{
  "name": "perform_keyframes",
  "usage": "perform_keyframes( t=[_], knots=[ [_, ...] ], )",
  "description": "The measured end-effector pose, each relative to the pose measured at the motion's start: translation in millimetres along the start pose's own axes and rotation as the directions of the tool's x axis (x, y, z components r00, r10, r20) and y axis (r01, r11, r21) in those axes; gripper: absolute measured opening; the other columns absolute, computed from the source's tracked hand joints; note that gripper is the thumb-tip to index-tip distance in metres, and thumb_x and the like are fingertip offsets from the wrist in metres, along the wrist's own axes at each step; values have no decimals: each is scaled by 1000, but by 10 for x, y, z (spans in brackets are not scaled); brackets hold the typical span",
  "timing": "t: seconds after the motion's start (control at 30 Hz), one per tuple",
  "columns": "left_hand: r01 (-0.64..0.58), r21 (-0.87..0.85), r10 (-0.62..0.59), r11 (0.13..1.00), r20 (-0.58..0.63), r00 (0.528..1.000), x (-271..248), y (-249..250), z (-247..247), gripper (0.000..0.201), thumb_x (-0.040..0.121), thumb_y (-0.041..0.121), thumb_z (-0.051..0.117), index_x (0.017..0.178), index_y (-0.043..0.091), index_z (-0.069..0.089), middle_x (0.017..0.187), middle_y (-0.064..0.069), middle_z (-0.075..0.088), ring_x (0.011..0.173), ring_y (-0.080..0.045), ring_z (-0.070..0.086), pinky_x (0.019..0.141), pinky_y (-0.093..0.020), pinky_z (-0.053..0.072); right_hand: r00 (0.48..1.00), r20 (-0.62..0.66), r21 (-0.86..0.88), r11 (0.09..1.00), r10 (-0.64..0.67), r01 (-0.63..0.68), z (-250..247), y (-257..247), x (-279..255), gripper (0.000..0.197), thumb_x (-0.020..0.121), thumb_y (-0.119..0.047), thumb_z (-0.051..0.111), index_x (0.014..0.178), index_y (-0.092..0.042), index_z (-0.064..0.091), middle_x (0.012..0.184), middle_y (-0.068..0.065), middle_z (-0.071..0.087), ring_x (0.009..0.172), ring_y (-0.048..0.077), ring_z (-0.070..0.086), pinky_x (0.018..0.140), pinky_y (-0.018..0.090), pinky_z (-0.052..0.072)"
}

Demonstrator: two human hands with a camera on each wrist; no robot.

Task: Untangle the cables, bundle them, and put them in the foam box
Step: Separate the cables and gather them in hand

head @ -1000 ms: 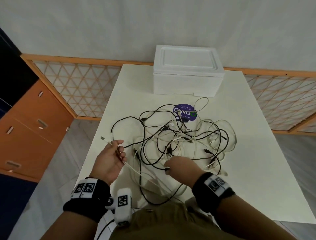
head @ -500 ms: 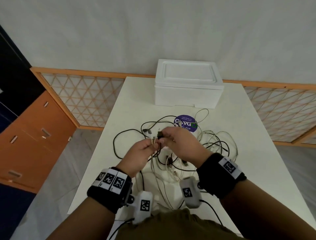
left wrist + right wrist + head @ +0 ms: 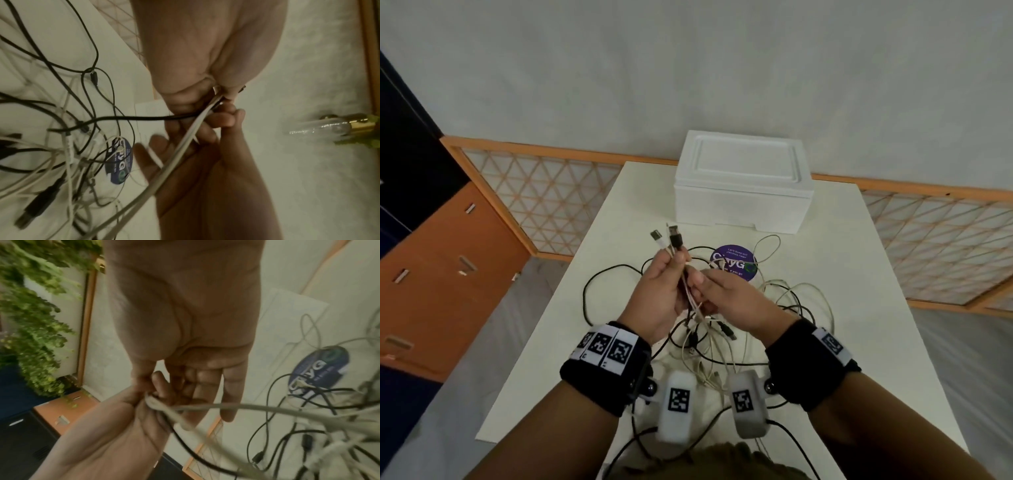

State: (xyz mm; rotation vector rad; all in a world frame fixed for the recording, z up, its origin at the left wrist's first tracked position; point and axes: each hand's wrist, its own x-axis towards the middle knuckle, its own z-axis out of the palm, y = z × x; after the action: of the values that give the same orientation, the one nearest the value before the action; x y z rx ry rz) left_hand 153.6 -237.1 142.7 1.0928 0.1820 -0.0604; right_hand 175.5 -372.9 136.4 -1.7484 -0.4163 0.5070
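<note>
Your left hand [image 3: 659, 294] is clenched around a small group of cable ends, one black and the others white, with the plugs [image 3: 669, 238] standing up past the fingertips and pointing away from you toward the box [image 3: 743, 205]. Your right hand [image 3: 726, 298] sits just beside the left, thumb and forefinger pinching the same strands directly below the left grip; the remaining fingers lie fairly straight. From both hands the held strands run down and toward you into the tangle [image 3: 722, 329] on the counter [image 3: 859, 308], so the long axis of the gripped section is near vertical and the slack lies below the right hand, which is the nearer hand for sliding down the strands. The tangle spreads between you and the box, partly over a round purple sticker [image 3: 736, 263]. The box stands at the far edge of the counter, lid on, well apart from the hands. The head view shows the plugs and the box; the right wrist view shows the right-hand pinch, which the head view partly hides.
</note>
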Motion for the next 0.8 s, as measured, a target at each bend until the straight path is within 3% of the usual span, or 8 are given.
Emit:
perform_keyframes(
  t=[0.1,0.23,0.33,0.5,0.6,0.7,0.77,0.8],
  knots=[
    [-73,-134,69,988,-34,997,47,107,-85,21,103,24,33,87,17,46,57,0,44,50,-14,46,55,-29,48,995,96,-161,987,-10,25,-6,201,-82,37,81,-56,54,83,-20,61,71,-10,58,70,10,55,73,35,46],
    [-71,-187,72,980,-4,997,-26,86,-24,18,102,22,36,88,17,47,62,-4,58,58,-19,60,66,-32,56,990,125,-257,961,-70,100,91,265,-68,39,83,-47,61,114,-24,55,103,-7,60,94,6,56,88,29,47],
    [-93,-188,98,978,15,995,-36,105,23,18,102,21,37,88,16,46,60,-4,58,60,-20,62,64,-31,54,984,131,-337,929,-118,156,165,157,-45,15,94,-31,53,97,-17,59,84,-10,61,80,5,55,79,26,44],
    [-269,-161,240,950,-180,954,75,476,-313,28,102,19,36,78,22,48,50,8,33,43,-6,28,43,-18,27,989,83,-521,841,-120,145,-6,325,-111,23,97,-31,48,82,-14,47,73,-6,48,67,8,45,65,25,37],
    [-298,-24,281,954,-270,921,82,657,-567,27,102,21,37,77,22,47,51,7,33,42,-7,23,41,-20,19,1000,-9,-519,855,-7,1,-142,487,-181,23,97,-28,49,83,-9,51,74,-1,52,67,11,48,68,30,40],
    [-187,272,245,944,-198,949,32,604,-559,22,99,15,45,77,20,44,56,4,54,38,-6,27,41,-21,18,998,-48,-493,870,-30,2,-146,454,-162,24,97,-24,49,73,-21,47,68,-5,49,64,7,49,63,24,38],
    [-111,579,190,808,-78,979,-44,481,-426,19,94,21,57,78,21,47,78,6,71,50,-4,48,49,-20,33,992,-78,-485,873,-103,53,-114,353,-95,20,96,-23,50,76,-22,49,67,-7,50,64,5,50,62,21,39],
    [-91,691,129,717,-3,992,-78,410,-344,16,90,26,62,81,24,49,88,11,73,67,0,59,60,-20,40,987,-87,-492,867,-139,79,-106,301,-65,17,95,-23,51,78,-20,51,67,-7,51,63,2,49,61,18,37]
  ],
)
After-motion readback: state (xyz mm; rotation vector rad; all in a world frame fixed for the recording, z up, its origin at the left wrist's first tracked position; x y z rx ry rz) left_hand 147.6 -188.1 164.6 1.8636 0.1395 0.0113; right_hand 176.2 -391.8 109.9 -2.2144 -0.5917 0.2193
